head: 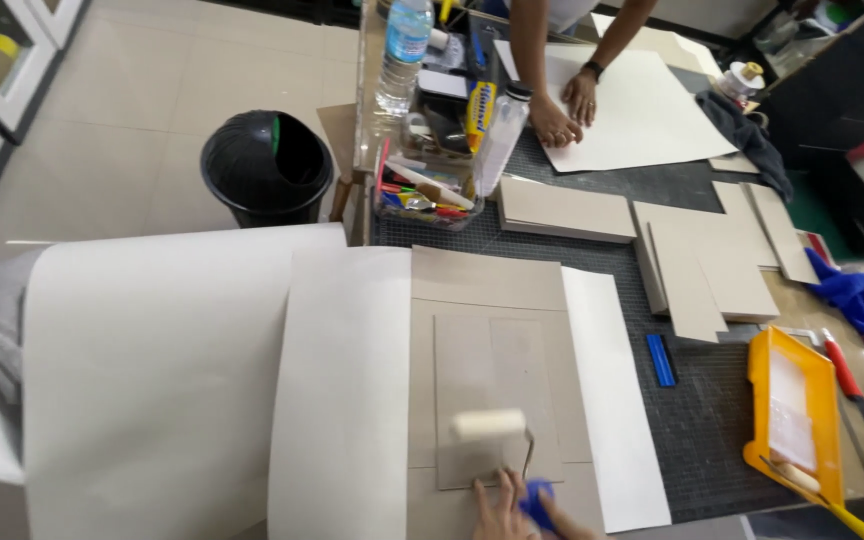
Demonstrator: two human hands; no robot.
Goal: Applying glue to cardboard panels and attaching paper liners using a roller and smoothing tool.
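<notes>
One bin: black, upper left.
Paper sheets: two, lower left.
Grey boards: two stacked, centre.
Roller: one, white, on small board.
Hand: fingers curled round roller's blue handle, bottom edge.
Tray: one, yellow, lower right.

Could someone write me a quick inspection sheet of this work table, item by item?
Surface: dark gridded cutting mat under large cream paper sheets.
Job's things: small white paint roller resting on a grey cardboard panel; yellow roller tray at the side.
Clutter: stacked cardboard pieces, clear box of pens and tools, water bottle, blue cloth.
Hands: one hand grips the roller's blue handle; which hand, cannot tell. A co-worker's hands press on a paper sheet.
Cables: nothing seen.
Surroundings: black bin on tiled floor.
</notes>
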